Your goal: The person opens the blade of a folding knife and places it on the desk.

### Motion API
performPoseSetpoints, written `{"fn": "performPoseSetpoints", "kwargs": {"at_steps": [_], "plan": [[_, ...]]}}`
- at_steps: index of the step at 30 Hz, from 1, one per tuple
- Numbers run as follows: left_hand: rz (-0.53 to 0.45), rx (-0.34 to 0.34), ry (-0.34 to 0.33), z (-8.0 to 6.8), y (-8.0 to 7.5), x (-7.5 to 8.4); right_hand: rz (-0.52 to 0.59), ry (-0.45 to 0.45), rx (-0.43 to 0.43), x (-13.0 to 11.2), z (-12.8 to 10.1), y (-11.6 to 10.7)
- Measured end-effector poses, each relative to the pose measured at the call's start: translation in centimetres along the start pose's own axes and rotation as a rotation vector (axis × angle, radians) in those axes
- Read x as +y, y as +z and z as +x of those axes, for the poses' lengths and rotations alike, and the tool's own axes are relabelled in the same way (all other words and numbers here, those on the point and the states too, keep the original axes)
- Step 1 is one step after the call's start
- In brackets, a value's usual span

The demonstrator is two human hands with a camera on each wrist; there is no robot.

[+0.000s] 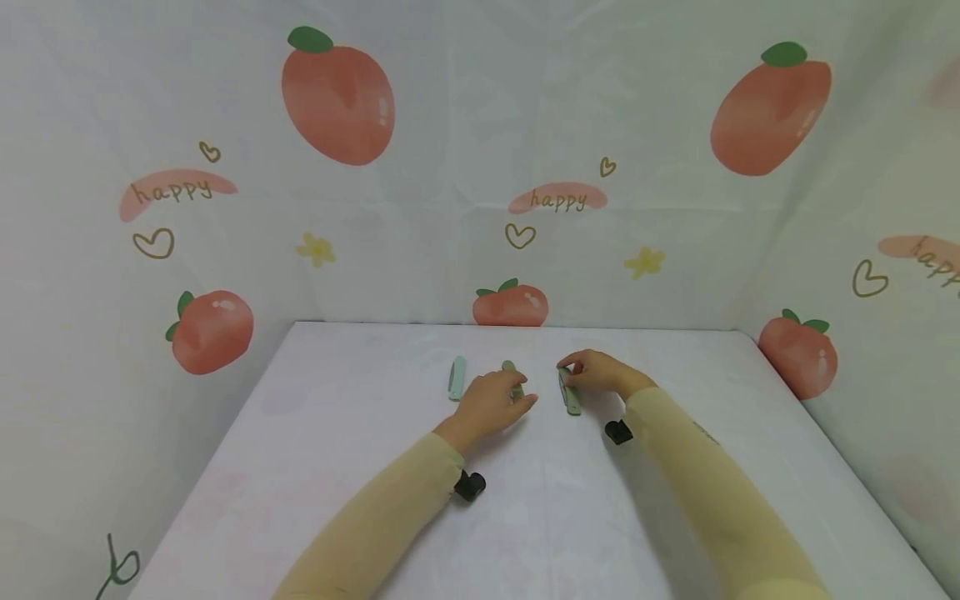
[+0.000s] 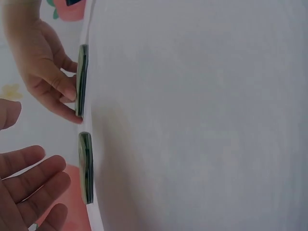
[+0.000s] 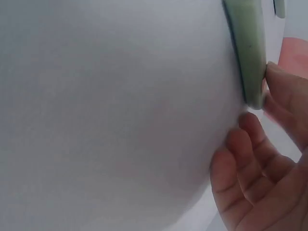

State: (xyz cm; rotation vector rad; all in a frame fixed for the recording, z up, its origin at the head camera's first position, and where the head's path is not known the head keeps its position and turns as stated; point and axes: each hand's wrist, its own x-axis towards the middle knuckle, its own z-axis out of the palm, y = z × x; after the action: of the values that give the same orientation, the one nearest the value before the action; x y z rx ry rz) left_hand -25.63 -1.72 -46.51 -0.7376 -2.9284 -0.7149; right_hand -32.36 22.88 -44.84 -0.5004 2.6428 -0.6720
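My right hand (image 1: 597, 372) is at a slim green handle (image 1: 572, 403), shaped like a folded pocket knife, on the white table. Thumb and fingers pinch its far end; in the left wrist view they lie against its side. My left hand (image 1: 489, 403) hovers with spread fingers by a second, similar green handle (image 2: 85, 168), partly hidden behind it in the head view. A gap shows between these fingers and that handle in the left wrist view. Left of both hands lies a paler mint handle (image 1: 457, 379), untouched, with a long slot along it.
The white table (image 1: 360, 467) ends at a back edge just beyond the handles. Behind it hangs a white cloth (image 1: 450, 108) printed with red fruit. Black wrist cameras (image 1: 470, 486) hang under both sleeves, close above the tabletop.
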Motion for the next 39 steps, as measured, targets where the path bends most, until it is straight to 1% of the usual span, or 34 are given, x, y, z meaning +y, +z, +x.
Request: {"fn": "performPoseSetpoints", "kwargs": {"at_steps": [2, 5, 11, 15, 21, 25, 27, 34, 36, 39], "plan": [[-0.022, 0.004, 0.003, 0.2, 0.3, 0.3, 0.029, 0.023, -0.012, -0.1, -0.1, 0.0], [-0.027, 0.004, 0.004, 0.5, 0.7, 0.8, 0.071, 0.057, -0.022, -0.3, -0.3, -0.1], [-0.053, -0.032, -0.034, 1.0, 1.4, 2.3, 0.11, 0.123, -0.023, -0.5, -0.4, -0.2], [-0.072, -0.049, -0.032, 1.6, 2.0, 3.2, 0.144, 0.145, -0.023, -0.4, -0.6, -0.1], [-0.103, -0.062, -0.027, 2.1, 2.9, 3.9, 0.183, 0.162, -0.022, -0.3, -0.6, 0.2], [-0.119, -0.078, -0.02, 2.4, 3.6, 4.1, 0.193, 0.157, -0.031, -0.2, -0.5, 0.3], [-0.114, -0.085, -0.027, 2.7, 3.9, 4.3, 0.203, 0.156, -0.029, -0.2, -0.5, 0.3], [-0.055, -0.117, -0.096, 3.2, 4.0, 5.1, 0.226, 0.132, -0.02, -0.1, -0.4, 0.4], [-0.037, -0.118, -0.108, 3.3, 4.1, 5.2, 0.237, 0.125, -0.023, 0.0, -0.4, 0.4], [-0.038, -0.111, -0.115, 3.3, 4.2, 5.2, 0.263, 0.1, -0.034, 0.0, -0.5, 0.3]]}}
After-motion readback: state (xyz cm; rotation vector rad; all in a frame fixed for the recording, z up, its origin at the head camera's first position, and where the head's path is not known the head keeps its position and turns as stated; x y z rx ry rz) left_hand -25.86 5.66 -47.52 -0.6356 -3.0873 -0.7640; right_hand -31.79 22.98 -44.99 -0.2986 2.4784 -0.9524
